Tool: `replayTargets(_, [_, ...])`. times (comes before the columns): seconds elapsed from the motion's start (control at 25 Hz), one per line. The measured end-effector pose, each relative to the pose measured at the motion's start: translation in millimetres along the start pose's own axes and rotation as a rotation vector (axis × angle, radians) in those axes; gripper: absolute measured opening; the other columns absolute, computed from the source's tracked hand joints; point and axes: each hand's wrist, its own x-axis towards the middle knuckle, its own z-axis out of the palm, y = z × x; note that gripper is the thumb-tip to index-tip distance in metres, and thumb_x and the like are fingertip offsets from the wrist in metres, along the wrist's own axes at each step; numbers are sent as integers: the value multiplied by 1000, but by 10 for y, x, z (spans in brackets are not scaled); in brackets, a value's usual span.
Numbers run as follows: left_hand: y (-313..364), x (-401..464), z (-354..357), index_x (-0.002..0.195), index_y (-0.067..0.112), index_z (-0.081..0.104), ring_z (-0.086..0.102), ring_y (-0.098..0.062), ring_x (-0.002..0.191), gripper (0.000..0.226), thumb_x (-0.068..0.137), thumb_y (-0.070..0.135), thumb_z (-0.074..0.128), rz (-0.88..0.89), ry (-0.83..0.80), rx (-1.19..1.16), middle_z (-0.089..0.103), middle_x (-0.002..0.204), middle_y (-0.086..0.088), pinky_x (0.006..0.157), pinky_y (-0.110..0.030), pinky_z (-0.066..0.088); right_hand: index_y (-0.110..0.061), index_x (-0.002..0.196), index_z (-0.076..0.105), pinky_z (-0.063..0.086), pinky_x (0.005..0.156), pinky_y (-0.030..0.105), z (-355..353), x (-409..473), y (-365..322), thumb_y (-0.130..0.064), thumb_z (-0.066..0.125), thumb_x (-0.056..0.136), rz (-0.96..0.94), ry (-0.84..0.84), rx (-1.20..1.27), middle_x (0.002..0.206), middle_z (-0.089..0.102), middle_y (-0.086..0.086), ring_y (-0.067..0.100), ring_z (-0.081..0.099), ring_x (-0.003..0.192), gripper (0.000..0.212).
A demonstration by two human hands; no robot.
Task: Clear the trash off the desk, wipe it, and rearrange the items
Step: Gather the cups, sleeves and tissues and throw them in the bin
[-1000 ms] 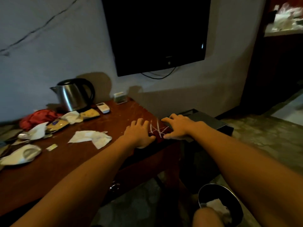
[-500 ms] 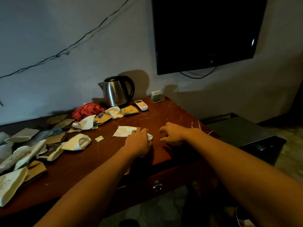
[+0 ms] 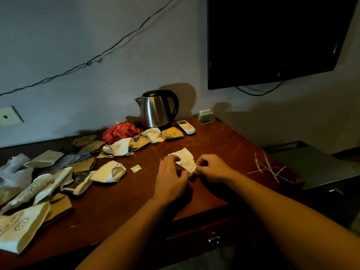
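Far left of the desk (image 3: 120, 207): a heap of flattened paper bags (image 3: 21, 228) and crushed paper cups (image 3: 110, 172) lies against the front and left edges, overlapping one another. It reads as discarded litter, not stored goods; none of it is cleared.

Centre rear: a red cloth (image 3: 120, 132) is bunched beside more wrappers and crumpled tissues (image 3: 121, 148). Behind them a steel kettle (image 3: 157, 109) stands upright against the wall, presumably parked there to be near a socket. Just beside its base lies a white remote (image 3: 186, 127), and further right a small clear box (image 3: 206, 116) stands at the back corner. These look like the items to keep and rearrange.

A small printed sachet (image 3: 135, 168) lies alone on bare wood, near the crushed cup.

Centre front: the white tissue (image 3: 186, 160) is off the litter heap, partly raised above the desk. The left hand (image 3: 171, 178) pinches its near-left edge with curled fingers; the right hand (image 3: 212, 168) pinches its right corner between thumb and fingertips. Both hands are closed on the same tissue, close together, apparently gathering it into a wad for disposal, or possibly for wiping; which cannot be told.

Right: white scratch marks (image 3: 268, 168) cross the desk surface near its right edge. A wall-mounted television (image 3: 272, 39) hangs above.
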Motion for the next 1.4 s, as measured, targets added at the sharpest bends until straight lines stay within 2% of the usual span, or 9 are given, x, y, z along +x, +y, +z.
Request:
replayTargets(0.12, [-131,106,-118,138,25,42,37,-13,128,46,94,28,54,-9,103,21,39,142,2,106,-39,40,-19,78,64,49,75,29,60,43,-132,-6,63,82,-46,86,109,105,58,2,17,57,96,14])
replayTargets(0.24, [-245,141,-170,141,27,43,34,-15,135,50,92,22,51,88,11,13,38,148,1,110,-41,35,-16,68,64,50,66,30,189,62,-370,7,58,79,-57,73,302,100,64,7,21,61,86,26])
replayTargets(0.44, [-295,82,-290,106,32,53,63,-9,87,27,88,13,59,-50,62,-161,65,95,8,73,-40,56,-14,70,65,49,55,22,466,125,-721,7,54,84,-48,32,461,82,65,7,16,61,70,28])
replayTargets(0.6, [-439,29,-569,107,31,46,61,-11,88,26,93,9,51,-128,271,-113,59,94,8,74,-41,58,-16,92,68,57,66,34,770,252,-844,-3,53,91,85,28,670,98,69,9,25,68,88,19])
replayTargets(0.72, [-598,-13,-772,110,29,47,55,-13,89,21,95,15,49,-165,333,-33,55,95,4,77,-40,54,-22,98,66,57,84,41,1061,408,-832,-9,56,92,23,84,463,101,68,2,19,66,94,18])
replayTargets(0.84, [-720,-16,-846,90,28,51,56,-16,81,11,92,30,40,-194,358,-45,59,87,-1,73,-44,52,-26,111,64,54,88,41,1311,505,-841,-19,60,92,-141,116,145,111,60,0,19,60,103,21])
replayTargets(1.04, [-837,49,-796,90,22,63,57,-15,84,32,91,34,34,-270,272,-8,60,96,-5,79,-43,52,-35,144,38,39,99,32,1398,676,-961,-40,65,87,-281,-22,-312,137,38,-1,20,40,123,64])
replayTargets(1.2, [-841,131,-790,103,20,62,55,-14,92,27,99,26,36,-311,239,63,59,102,-4,85,-37,49,-44,131,46,35,102,35,1387,842,-1006,-39,78,74,-253,-169,-486,138,33,-3,24,34,125,65])
replayTargets(1.4, [-735,173,-826,107,21,55,45,-9,93,17,102,25,40,-261,221,122,50,100,6,83,-27,43,-26,98,58,48,84,31,1299,970,-1044,-25,80,73,-186,-192,-192,110,50,-4,18,51,105,33])
